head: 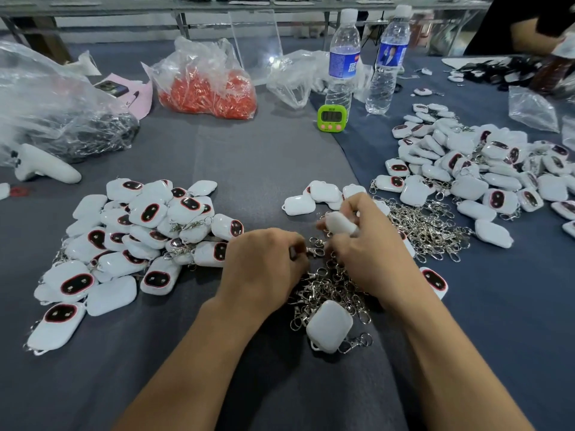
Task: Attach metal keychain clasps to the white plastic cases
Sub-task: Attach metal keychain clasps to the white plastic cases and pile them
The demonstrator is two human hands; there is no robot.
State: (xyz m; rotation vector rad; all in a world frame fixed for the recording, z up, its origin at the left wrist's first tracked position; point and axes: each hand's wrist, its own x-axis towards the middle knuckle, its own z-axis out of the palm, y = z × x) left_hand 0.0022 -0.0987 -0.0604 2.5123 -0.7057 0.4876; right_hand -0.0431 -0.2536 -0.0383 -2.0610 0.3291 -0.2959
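Observation:
My left hand (264,269) pinches a metal keychain clasp (315,251) at the middle of the table. My right hand (370,244) grips a white plastic case (340,223), held just to the right of the clasp. Under both hands lies a heap of loose metal clasps (333,290). A single white case with a clasp on it (329,326) lies in front of that heap. Several white cases with dark oval faces are piled at the left (133,241), and clasps show among them. A larger pile of cases (476,172) lies at the right.
A green timer (331,118) and two water bottles (342,57) stand at the back. A bag of orange parts (208,91) and a big clear bag (59,113) lie back left. More clasps (426,225) spread to the right. Another person's arm (535,35) is at far right.

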